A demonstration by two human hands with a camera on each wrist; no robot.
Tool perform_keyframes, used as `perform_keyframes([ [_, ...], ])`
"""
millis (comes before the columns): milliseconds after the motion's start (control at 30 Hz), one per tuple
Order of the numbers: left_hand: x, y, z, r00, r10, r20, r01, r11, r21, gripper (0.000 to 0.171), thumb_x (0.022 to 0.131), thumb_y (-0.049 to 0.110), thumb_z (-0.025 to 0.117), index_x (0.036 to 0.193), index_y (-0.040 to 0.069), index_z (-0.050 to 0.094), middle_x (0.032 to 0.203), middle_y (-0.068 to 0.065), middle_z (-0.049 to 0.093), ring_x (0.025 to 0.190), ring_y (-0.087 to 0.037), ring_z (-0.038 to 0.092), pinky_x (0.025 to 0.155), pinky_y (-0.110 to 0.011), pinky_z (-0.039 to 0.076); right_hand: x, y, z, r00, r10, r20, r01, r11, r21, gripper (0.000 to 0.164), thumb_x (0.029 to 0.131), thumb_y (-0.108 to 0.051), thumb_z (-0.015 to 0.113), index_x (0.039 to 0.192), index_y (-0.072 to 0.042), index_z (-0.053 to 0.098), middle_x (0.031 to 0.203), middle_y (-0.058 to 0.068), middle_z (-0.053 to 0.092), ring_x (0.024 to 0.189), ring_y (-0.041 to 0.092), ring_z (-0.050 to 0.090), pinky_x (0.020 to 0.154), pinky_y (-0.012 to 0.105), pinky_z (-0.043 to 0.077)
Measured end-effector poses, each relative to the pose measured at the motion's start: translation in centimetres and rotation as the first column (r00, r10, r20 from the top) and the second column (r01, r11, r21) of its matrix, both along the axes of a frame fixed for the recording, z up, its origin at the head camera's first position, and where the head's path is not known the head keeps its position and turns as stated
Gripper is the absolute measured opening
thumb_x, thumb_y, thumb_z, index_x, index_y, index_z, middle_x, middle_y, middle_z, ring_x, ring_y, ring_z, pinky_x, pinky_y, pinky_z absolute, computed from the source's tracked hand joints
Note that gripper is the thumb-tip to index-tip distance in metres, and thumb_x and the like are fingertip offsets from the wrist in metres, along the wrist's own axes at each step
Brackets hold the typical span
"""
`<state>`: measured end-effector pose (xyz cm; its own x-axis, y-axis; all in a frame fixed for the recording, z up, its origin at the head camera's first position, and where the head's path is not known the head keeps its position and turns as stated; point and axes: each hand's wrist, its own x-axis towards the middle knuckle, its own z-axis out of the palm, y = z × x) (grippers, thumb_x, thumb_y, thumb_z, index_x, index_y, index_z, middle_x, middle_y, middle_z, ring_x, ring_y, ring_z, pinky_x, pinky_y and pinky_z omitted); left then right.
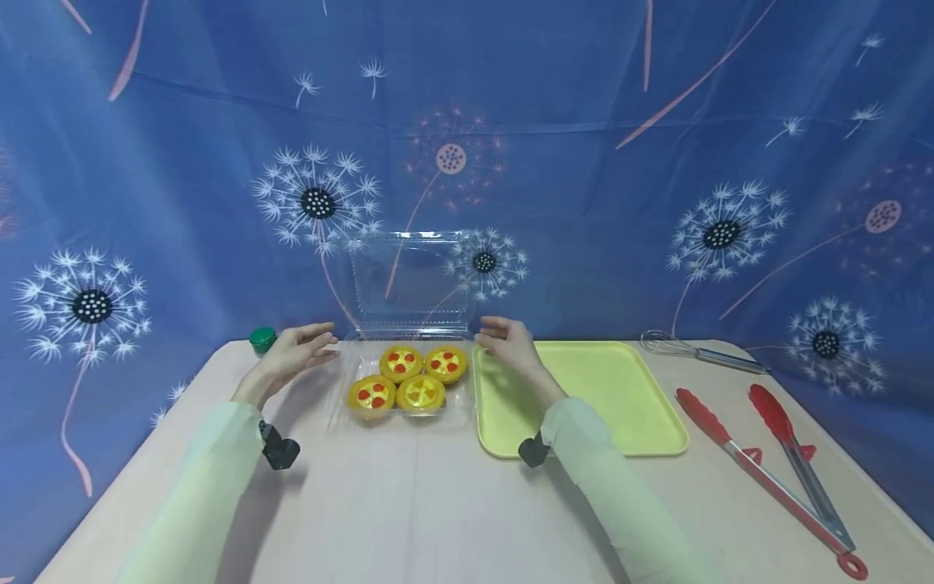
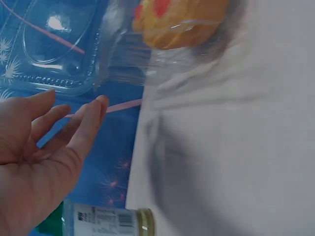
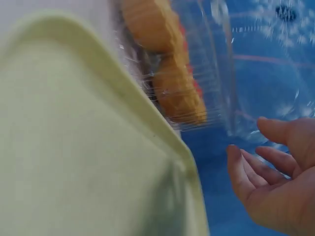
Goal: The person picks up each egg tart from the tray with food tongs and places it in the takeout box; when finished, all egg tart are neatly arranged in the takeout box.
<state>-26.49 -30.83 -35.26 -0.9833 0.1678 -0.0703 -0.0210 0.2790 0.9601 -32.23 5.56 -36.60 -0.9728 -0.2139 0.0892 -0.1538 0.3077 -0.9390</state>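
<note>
A clear plastic clamshell container stands with its lid raised upright at the back. Inside its base sit several small tarts, yellow with red or orange pieces on top. My left hand hovers at the container's left side, fingers loosely extended, holding nothing. On the other side my right hand is above the yellow tray's back left corner, near the lid's hinge. Its fingers are slightly bent and grip nothing. In the right wrist view a small gap shows between the fingertips and the clear plastic.
A yellow tray lies right of the container. Farther right are a whisk and red-tipped tongs, spread apart. A green-capped jar is behind my left hand. Blue dandelion-print cloth hangs behind the table.
</note>
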Motion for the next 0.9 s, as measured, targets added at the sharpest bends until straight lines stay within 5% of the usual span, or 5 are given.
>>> perform_keyframes([
  [167,-1.2,-0.4,-0.4,0.999,-0.032,0.008,0.033,0.999,-0.018,0.055,0.107,0.01,0.038,0.153,-0.006,0.013,0.154,-0.032,0.021,0.134,-0.045,0.039,0.114,-0.048,0.037,-1.6,-1.3,-1.1,0.991,-0.051,0.121,0.066,0.99,-0.122,0.047,0.091,-0.001,0.065,0.136,0.002,0.053,0.117,0.025,0.065,0.098,0.032,0.068,0.089,0.043,0.06],
  [433,-3.6,0.3,-2.8,0.999,-0.013,-0.043,0.015,0.999,0.042,0.052,0.104,0.007,0.044,0.151,-0.007,0.024,0.149,-0.031,0.032,0.125,-0.037,0.052,0.11,-0.046,0.044,-2.7,-2.4,-1.8,0.982,-0.041,0.183,0.079,0.975,-0.208,0.034,0.089,0.004,0.065,0.123,0.004,0.064,0.108,0.028,0.067,0.077,0.018,0.072,0.066,0.024,0.063],
  [600,-4.6,0.5,-3.4,0.987,0.066,-0.146,-0.058,0.997,0.056,0.042,0.101,0.005,0.051,0.139,-0.012,0.043,0.132,-0.036,0.049,0.098,-0.022,0.07,0.096,-0.046,0.055,-3.5,-2.6,-2.1,0.979,-0.034,0.203,0.085,0.965,-0.246,0.029,0.089,0.004,0.066,0.118,0.007,0.066,0.104,0.024,0.069,0.076,0.015,0.071,0.076,0.028,0.063],
  [900,-6.2,0.6,-3.6,0.968,0.124,-0.216,-0.099,0.987,0.125,0.033,0.097,-0.003,0.056,0.125,-0.02,0.052,0.118,-0.036,0.058,0.085,-0.008,0.071,0.089,-0.035,0.059,-4.8,-2.8,-2.2,0.979,-0.031,0.201,0.097,0.939,-0.33,0.031,0.09,0.008,0.061,0.121,0.011,0.061,0.116,0.03,0.062,0.078,0.013,0.07,0.084,0.029,0.061],
])
